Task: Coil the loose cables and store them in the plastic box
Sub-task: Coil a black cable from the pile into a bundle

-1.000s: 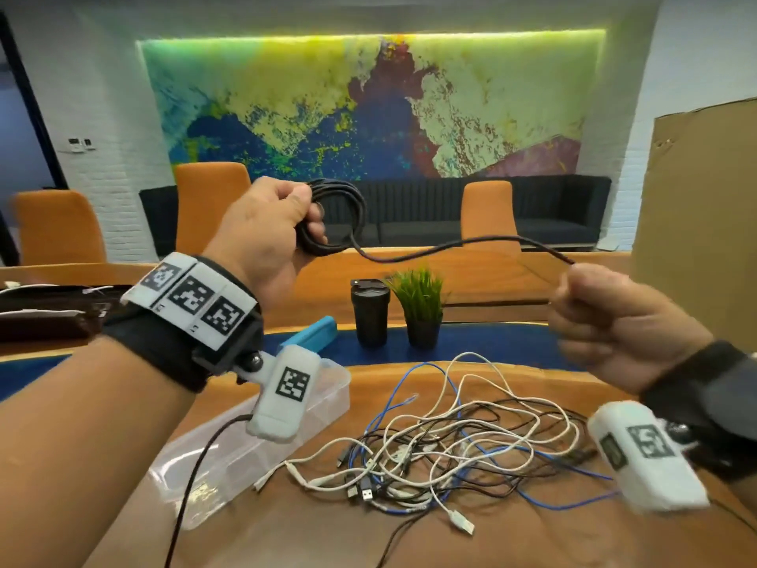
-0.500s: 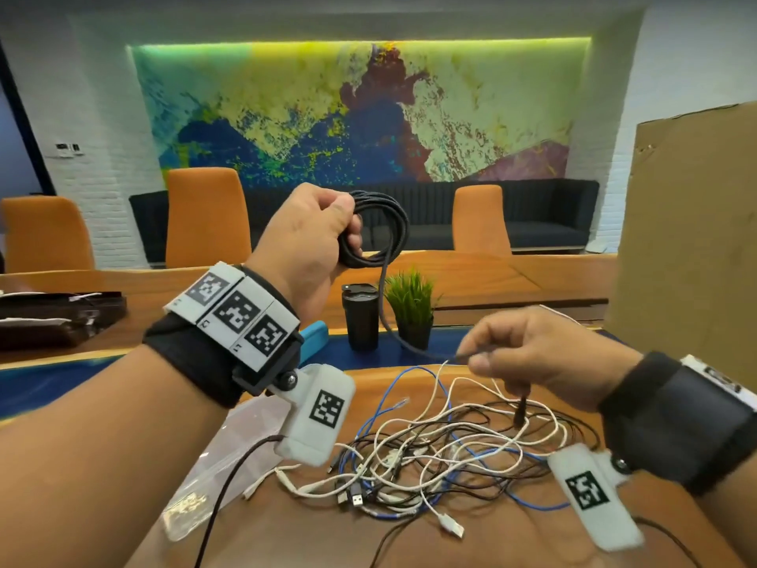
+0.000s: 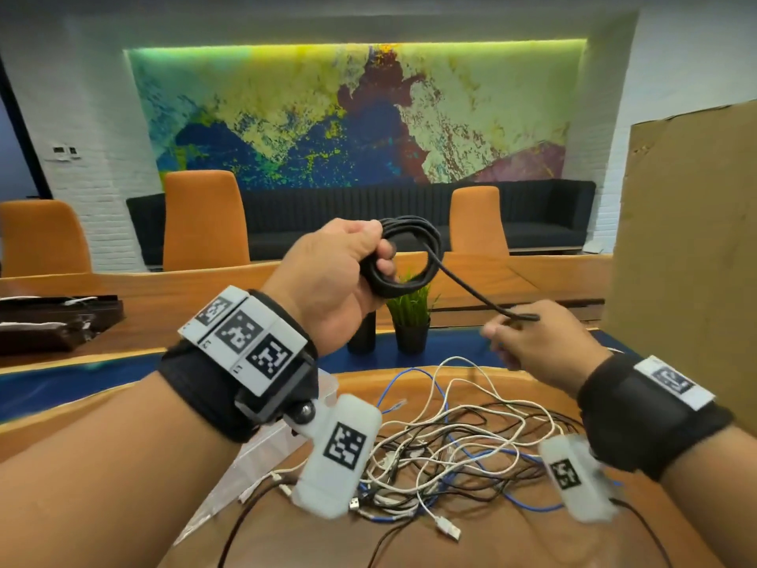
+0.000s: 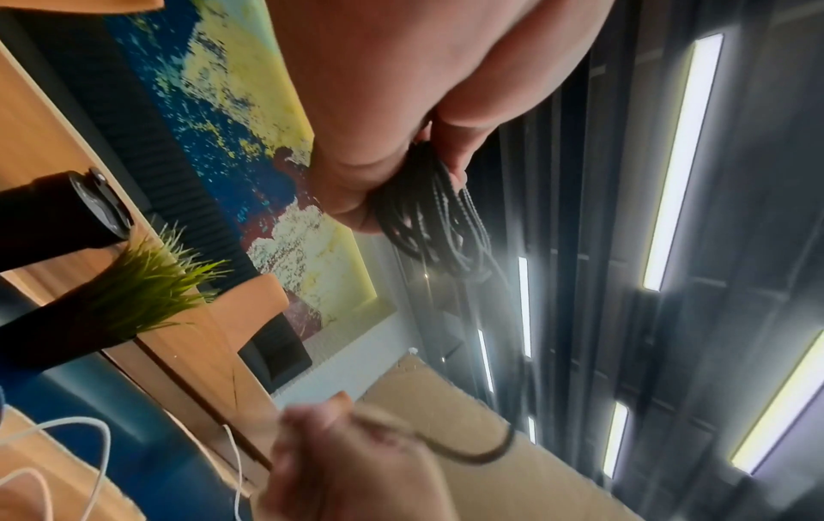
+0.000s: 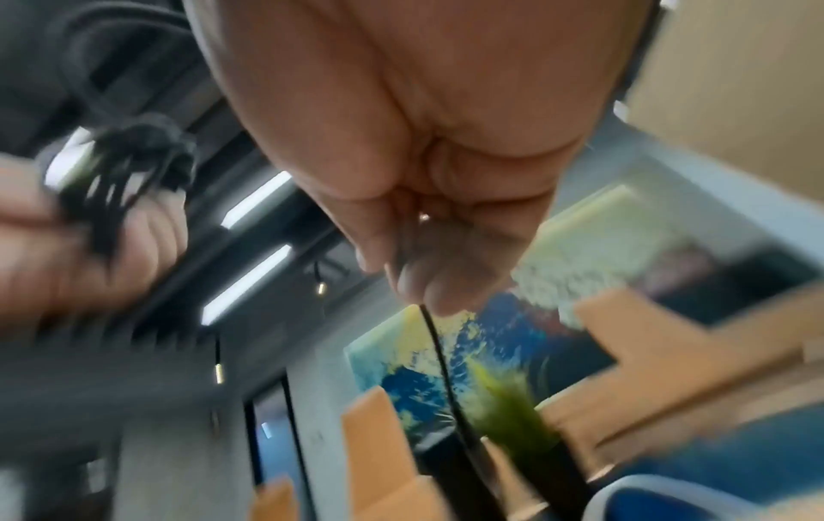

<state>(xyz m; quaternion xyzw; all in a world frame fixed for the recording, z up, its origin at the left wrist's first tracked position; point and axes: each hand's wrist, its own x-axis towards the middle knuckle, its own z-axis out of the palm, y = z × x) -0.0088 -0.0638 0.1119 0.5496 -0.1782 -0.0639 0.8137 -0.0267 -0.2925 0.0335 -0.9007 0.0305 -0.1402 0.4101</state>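
My left hand [image 3: 360, 260] is raised above the table and grips a black braided cable coil [image 3: 409, 256], which also shows in the left wrist view as the coil [image 4: 428, 218]. A short free tail [image 3: 471, 291] runs down to the right. My right hand [image 3: 528, 342] pinches the end of that tail, lower and to the right. A tangled pile of white, black and blue cables [image 3: 463, 440] lies on the wooden table below both hands. The clear plastic box [image 3: 262, 448] sits at the left, mostly hidden behind my left wrist.
A black tumbler [image 3: 362, 330] and a small potted plant [image 3: 409, 321] stand behind the cable pile. A tall cardboard sheet [image 3: 688, 260] rises at the right. Orange chairs [image 3: 205, 219] and a dark sofa line the far side. A dark tray [image 3: 53, 321] lies far left.
The left hand with the coil has shifted to the right. The right hand swept down and left, then rose again, and the free tail is now much shorter.
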